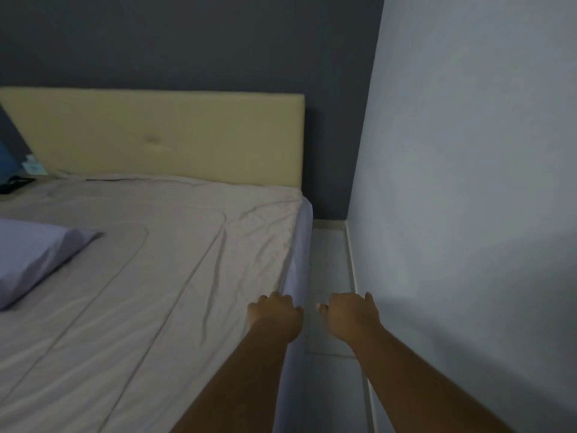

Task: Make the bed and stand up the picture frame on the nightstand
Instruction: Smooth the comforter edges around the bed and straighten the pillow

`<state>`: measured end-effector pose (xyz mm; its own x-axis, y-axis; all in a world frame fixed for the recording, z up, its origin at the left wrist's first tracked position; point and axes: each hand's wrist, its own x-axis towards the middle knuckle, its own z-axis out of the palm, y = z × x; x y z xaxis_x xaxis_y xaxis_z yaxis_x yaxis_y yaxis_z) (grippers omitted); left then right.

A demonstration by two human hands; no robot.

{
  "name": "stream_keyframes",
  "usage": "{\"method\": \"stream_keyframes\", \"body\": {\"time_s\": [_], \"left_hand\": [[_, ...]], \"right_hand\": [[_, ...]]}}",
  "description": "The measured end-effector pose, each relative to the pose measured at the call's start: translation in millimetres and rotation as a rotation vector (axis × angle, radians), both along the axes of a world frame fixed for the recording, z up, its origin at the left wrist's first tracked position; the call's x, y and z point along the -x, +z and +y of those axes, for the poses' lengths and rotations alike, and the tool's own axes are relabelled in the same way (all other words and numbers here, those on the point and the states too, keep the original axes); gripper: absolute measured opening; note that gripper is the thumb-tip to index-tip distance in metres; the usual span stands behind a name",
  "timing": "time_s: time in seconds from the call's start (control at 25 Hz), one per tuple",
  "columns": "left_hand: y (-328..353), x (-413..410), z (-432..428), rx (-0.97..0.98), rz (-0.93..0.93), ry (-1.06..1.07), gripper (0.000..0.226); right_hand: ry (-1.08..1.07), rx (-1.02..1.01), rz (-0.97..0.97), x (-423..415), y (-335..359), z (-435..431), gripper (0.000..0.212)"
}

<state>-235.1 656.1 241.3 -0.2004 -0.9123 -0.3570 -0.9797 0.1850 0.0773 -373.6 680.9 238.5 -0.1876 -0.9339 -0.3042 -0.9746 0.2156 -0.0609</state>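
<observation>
Blanket lies lengthwise toward headboard, left hand at its edge.

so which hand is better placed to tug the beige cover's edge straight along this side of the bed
Left. The left hand already rests at the beige cover edge on the mattress side, while the right hand hangs over the floor gap by the wall.

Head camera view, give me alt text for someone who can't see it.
Two bare hands reach along the right edge of a bed: the left hand on the beige cover's edge, the right hand over the narrow floor gap by a white wall. A lavender pillow lies left, below a cream headboard.
</observation>
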Motion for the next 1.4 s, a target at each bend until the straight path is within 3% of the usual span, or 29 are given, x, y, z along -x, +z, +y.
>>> {"method": "stream_keyframes", "body": {"time_s": [0.32,0.92,1.24,1.4], "left_hand": [[4.5,9.4,-221.9,0.007,0.019,0.212,0.052],[-38.3,-48.4,-610.1,0.071,0.112,0.618,0.054],[-101.2,-92.2,-816.1,0.111,0.197,1.062,0.055],[-163.7,-126.9,-895.5,0.177,0.197,1.213,0.056]], "right_hand": [[0.106,-0.053,-0.123,13.4,-2.2,-261.4,0.061],[0.484,0.05,0.045,-72.2,-23.2,-695.6,0.055],[0.857,0.149,-0.025,-157.4,-90.5,-925.8,0.05],[0.983,0.194,-0.071,-198.2,-159.2,-1007.6,0.05]]}}
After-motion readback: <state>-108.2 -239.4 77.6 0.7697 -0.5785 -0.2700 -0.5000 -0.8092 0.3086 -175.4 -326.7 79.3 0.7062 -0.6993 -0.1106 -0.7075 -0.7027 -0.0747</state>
